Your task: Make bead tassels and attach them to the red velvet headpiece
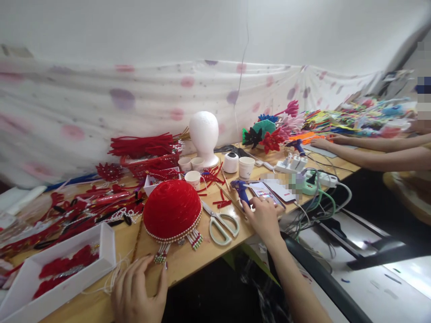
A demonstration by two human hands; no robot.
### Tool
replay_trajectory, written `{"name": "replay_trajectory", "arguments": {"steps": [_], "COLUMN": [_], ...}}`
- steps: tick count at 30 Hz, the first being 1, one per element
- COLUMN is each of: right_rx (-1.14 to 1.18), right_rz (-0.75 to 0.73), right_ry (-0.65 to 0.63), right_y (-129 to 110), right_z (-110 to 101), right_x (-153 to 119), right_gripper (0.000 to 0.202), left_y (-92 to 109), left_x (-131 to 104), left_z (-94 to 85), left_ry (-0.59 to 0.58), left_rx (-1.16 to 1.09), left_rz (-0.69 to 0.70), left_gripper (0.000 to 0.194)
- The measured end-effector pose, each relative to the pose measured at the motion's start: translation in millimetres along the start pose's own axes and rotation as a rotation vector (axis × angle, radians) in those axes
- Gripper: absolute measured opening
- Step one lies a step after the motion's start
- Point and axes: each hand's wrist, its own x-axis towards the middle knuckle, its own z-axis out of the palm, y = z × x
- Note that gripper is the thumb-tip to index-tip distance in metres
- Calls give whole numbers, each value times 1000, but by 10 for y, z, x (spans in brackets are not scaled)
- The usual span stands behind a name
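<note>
A red domed cap (172, 208), edged with white pearl beads, sits on the table in front of me. Short beaded tassels (195, 240) hang from its rim. My left hand (139, 287) rests at the table's front edge beside the nearer tassel, its thumb and fingers apart and nothing visibly held. My right hand (264, 220) lies over the lower part of a phone (261, 189) with a lit screen, fingers spread. Its thumb side is at the handle end of a blue glue gun (240, 189); whether they touch is unclear. Scissors (220, 223) lie between cap and right hand.
Behind stand a white foam head (204, 137), paper cups (247, 167) and a red basket (148, 166). At left is a white box (106, 246) with red pieces. Power strips (292, 163) and cables are at right, where another person's arms (373, 150) reach over the table.
</note>
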Motion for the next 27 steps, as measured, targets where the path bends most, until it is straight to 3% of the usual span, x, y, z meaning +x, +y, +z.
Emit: {"name": "replay_trajectory", "arguments": {"steps": [6,12,15,18,23,27], "right_rx": [106,265,315,325,304,299], "right_rz": [58,153,116,63,24,5], "right_ry": [92,302,277,217,140,152], "right_y": [27,656,931,1059,1098,1062], "right_z": [73,-187,-266,-240,-142,-124], "right_x": [-16,54,138,186,227,241], "right_gripper": [29,41,44,49,52,53], "left_y": [-50,-31,16,55,31,-3], "left_x": [-22,-2,20,30,46,129], "left_z": [31,17,0,-14,-60,-89], "left_ry": [3,-12,-28,-52,-45,-36], "left_rx": [24,13,30,43,-92,-131], "left_rz": [39,33,7,-22,-123,-190], "left_gripper": [24,24,22,20,18,17]}}
